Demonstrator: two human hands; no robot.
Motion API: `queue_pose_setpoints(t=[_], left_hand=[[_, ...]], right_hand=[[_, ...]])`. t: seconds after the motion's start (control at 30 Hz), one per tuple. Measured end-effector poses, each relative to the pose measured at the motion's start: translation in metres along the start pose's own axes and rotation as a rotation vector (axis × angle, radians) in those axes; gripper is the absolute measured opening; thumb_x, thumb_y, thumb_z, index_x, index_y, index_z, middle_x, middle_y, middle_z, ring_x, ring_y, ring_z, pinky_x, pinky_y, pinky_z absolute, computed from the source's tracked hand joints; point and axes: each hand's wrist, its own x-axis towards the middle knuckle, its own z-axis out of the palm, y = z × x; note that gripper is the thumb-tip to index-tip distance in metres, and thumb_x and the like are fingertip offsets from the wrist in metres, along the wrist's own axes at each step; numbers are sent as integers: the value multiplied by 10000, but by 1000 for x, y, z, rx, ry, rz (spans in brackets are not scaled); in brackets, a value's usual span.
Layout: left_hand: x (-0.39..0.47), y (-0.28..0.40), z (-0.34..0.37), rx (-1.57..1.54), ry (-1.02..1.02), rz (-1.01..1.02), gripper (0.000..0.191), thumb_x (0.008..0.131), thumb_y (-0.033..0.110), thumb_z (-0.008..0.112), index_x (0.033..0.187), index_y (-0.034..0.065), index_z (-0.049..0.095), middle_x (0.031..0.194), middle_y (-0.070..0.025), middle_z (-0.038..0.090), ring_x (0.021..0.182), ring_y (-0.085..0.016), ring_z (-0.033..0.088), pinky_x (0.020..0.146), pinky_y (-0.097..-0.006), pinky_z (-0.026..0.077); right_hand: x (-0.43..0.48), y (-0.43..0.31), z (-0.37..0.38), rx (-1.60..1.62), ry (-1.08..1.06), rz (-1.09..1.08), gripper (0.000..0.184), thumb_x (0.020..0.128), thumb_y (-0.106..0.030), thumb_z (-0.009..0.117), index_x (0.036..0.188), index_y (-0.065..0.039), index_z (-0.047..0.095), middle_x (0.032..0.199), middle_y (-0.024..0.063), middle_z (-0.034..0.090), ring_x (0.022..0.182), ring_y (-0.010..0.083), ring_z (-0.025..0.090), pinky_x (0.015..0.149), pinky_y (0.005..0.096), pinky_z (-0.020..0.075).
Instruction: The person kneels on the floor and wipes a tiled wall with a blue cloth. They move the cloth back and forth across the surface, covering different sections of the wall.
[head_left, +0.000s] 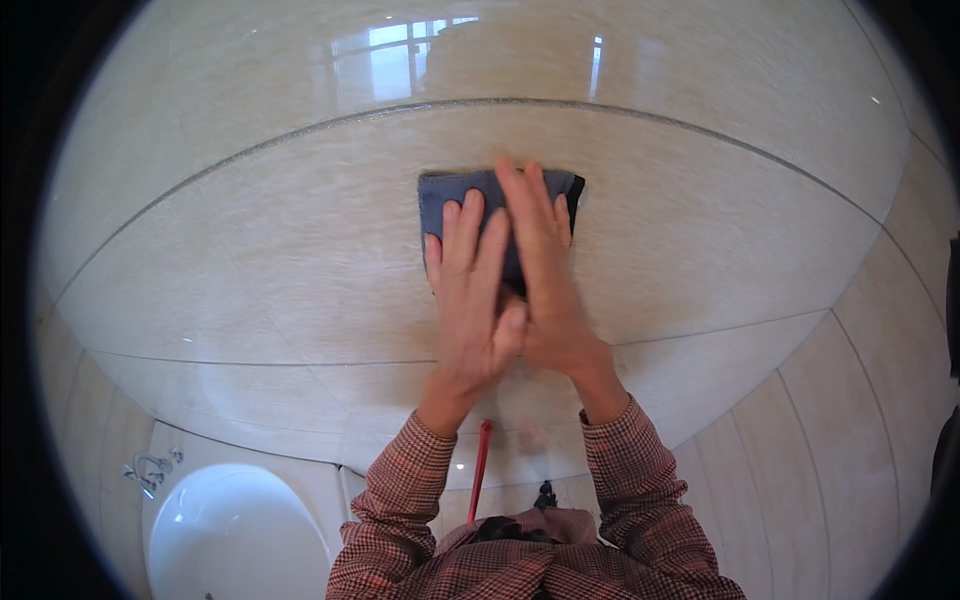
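A folded blue-grey cloth (461, 184) with a dark edge on its right lies flat against a glossy beige marble-look wall tile (315, 247). My left hand (469, 289) presses its left half, fingers spread over the fabric and pointing up. On the right half rests my right hand (547, 277), slightly blurred, with two fingertips reaching the cloth's top edge. Both hands hold the cloth to the wall side by side. Near the wrists, the left thumb meets the base of the right hand. The cloth's lower part is mostly hidden under the palms.
A white bathtub (240, 525) with a chrome faucet (150, 472) stands at lower left. Below my hands a red pole (480, 469) leans near my body. Tiled side walls (847, 375) curve in at both sides. A grout line (510, 101) crosses above the cloth.
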Motion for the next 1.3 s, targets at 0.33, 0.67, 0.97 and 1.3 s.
queue_pose_setpoints(t=[0.33,0.67,0.97,1.3], left_hand=[[-12,-16,15,718,-59,0,607,1028,608,482,1577,349,495,1731,-224,175,1600,-442,101,1220,-668,-23],[-1,-34,-37,772,30,-80,545,1054,563,480,1553,351,529,1718,-263,195,1593,-467,109,1222,-669,-30],[-32,-70,-90,804,71,-47,644,1016,605,536,1568,274,513,1723,-286,136,1591,-485,80,1224,-664,-38],[-60,-59,-50,817,-63,52,738,956,664,588,1560,247,513,1709,-317,132,1585,-508,63,1204,-698,-55]], right_hand=[[-71,2,-4,50,418,206,565,904,108,509,1466,54,490,1393,259,603,1282,331,624,1071,418,512],[-16,-1,30,-674,124,56,537,1057,-403,550,1530,-148,553,1675,219,332,1553,439,265,1234,610,156],[-21,26,47,-917,165,-13,701,1056,-620,419,1603,-182,446,1695,250,263,1566,463,221,1231,642,119],[-24,22,40,-899,107,3,705,1046,-585,481,1610,-163,436,1700,265,240,1563,490,202,1223,653,139]])
